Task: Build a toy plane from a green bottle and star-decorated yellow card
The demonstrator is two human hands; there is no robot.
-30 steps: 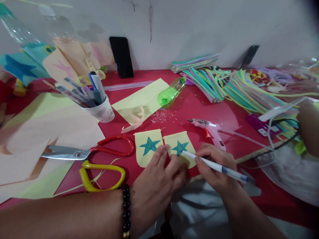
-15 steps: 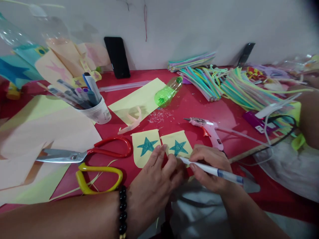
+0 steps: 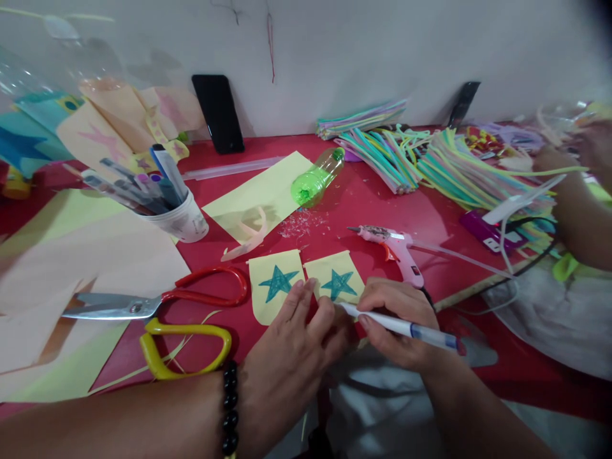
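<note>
My right hand (image 3: 399, 322) is closed round a white marker (image 3: 394, 324) with a blue band, its tip end low on the right-hand yellow paper piece (image 3: 354, 268). That piece bears a teal star. My left hand (image 3: 294, 338), with a black bead bracelet at the wrist, presses the same piece near its lower edge, index finger bent and thumb mostly hidden. Two of its fingers lie stretched between the two pieces. The left-hand yellow paper piece (image 3: 262, 299), rounded at the bottom, carries a matching teal star. Left of this hand lie scissors (image 3: 153, 306) with red and yellow handles.
A pink glue gun (image 3: 396, 247) lies to the right, near a purple device (image 3: 490, 233) and bundled pipe cleaners (image 3: 377, 156). Further back are a cup of markers (image 3: 184, 220), a green bottle piece (image 3: 313, 185) and a phone (image 3: 218, 115). Another person's arm (image 3: 581, 210) reaches in at right.
The view has shifted slightly, so things sit a little further left. My hands and the marker keep nearly the same pose. The other person's arm at right has moved.
</note>
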